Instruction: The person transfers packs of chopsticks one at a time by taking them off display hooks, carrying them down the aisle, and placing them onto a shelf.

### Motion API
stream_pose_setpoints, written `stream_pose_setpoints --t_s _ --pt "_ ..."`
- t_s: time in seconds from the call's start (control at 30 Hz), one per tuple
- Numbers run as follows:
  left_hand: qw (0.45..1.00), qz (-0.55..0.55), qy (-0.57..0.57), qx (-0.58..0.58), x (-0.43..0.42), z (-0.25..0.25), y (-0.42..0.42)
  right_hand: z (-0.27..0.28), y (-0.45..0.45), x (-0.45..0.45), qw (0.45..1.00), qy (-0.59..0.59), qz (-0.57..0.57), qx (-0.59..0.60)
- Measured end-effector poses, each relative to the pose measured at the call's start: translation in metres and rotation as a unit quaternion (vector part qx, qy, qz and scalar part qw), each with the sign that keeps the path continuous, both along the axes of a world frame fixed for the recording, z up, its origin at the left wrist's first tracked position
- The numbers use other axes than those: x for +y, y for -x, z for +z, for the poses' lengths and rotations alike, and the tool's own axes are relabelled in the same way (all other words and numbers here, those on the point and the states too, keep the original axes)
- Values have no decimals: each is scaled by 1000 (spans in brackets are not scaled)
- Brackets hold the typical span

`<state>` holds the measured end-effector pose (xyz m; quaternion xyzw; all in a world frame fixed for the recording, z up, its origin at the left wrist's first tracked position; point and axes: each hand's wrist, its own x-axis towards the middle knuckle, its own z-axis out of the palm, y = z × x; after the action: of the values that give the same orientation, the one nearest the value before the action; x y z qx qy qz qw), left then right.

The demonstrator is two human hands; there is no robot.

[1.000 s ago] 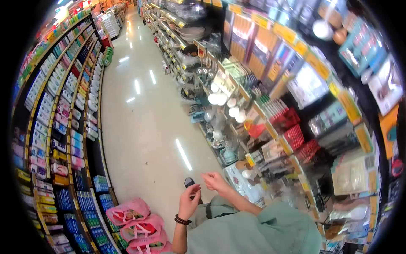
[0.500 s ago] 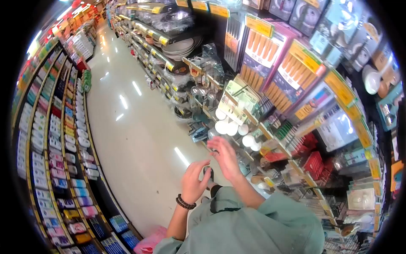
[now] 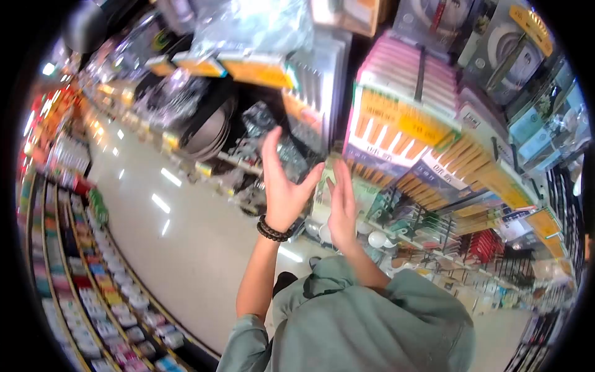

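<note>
My left hand [image 3: 285,192], with a dark braided bracelet [image 3: 273,229] on the wrist, is raised with thumb and fingers spread and nothing in it. Close beside it, my right hand [image 3: 341,208] has its fingers stretched upward at the front of the hanging pale green cards [image 3: 322,195]. Whether its fingers touch them I cannot tell. White rounded spoon heads [image 3: 377,239] hang below the cards, partly hidden by that hand. Packs of wooden chopsticks [image 3: 387,139] hang just right of and above the right hand.
Shelves with stacked pans [image 3: 211,133] and plastic-wrapped goods [image 3: 173,93] run along the aisle. Yellow price tags [image 3: 257,69] line the rack edges. Red items [image 3: 486,247] hang lower right. Opposite, a low shelf [image 3: 114,266] holds rows of small packages beside the pale floor [image 3: 186,260].
The view has swung closer to the rack. My left hand has risen and spread its thumb and fingers. My right hand now stands upright in front of the green cards.
</note>
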<state>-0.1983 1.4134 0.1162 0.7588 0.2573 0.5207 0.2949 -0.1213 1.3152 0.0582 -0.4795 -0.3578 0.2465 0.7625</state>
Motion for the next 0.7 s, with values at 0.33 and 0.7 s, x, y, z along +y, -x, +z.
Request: stream_pose_setpoints --t_s 0.33,0.7 --pt "994 -98 43 -20 72 1 -51 2 21 56 977 37 -202 -55" --pt "985 -161 -21 -53 69 20 25 15 106 78 949 27 -314 28"
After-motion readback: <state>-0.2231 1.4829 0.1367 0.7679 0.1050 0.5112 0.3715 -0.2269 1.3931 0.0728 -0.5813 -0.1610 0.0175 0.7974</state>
